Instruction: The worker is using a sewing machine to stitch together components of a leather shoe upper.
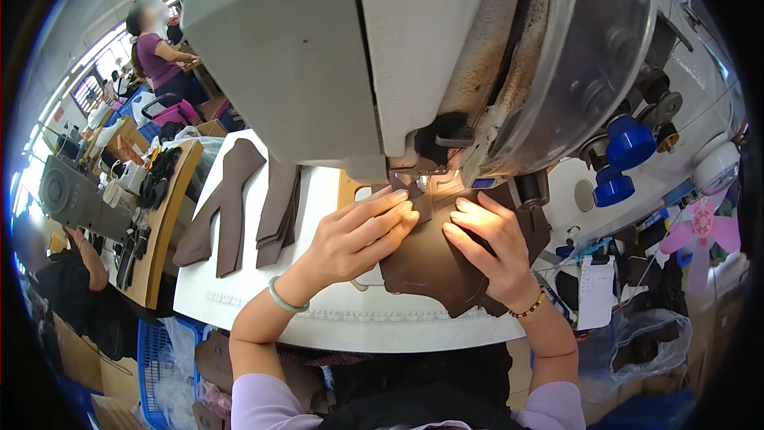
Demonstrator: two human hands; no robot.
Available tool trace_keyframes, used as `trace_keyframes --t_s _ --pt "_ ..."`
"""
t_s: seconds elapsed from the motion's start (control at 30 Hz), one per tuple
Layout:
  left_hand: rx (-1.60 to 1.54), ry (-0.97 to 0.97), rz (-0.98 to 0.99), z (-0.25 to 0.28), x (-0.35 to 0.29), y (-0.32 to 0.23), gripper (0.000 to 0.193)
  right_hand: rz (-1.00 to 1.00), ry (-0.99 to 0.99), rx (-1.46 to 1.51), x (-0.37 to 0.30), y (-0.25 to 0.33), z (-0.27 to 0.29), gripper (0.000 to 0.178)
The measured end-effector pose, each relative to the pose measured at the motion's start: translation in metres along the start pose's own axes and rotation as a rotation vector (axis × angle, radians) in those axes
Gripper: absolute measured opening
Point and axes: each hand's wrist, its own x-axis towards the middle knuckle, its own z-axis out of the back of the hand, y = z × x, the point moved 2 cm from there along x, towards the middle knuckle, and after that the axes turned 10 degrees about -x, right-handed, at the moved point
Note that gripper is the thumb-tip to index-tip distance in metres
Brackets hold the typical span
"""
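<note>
A large brown leather-like piece (434, 267) lies under the head of a sewing machine (294, 56), its lower edge curving over the white table. My left hand (358, 235) has its fingers pressed together on a smaller brown piece (419, 201), which overlaps the large one close to the needle area. Spread across the right side of the large piece are the fingers of my right hand (495, 251), pressing from above. The needle itself is hard to make out behind the machine head and my fingertips.
Long brown cut pieces (231, 207) and a stack of brown strips (278, 215) lie left on the white table (318, 326). Blue knobs (629, 143) and a pink fan (702, 223) are at right. A blue basket (151, 366) stands lower left. Two people work nearby.
</note>
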Motion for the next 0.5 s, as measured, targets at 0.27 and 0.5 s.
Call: trace_keyframes --t_s 0.27,0.5 --pt "-0.008 0.012 0.003 0.0022 0.0030 0.0001 0.018 -0.012 0.000 0.036 -0.0013 0.0020 -0.0020 0.027" --pt "0.007 -0.014 0.001 0.0011 0.0006 0.0017 0.019 -0.011 -0.013 0.046 -0.0032 0.0018 -0.0053 0.028"
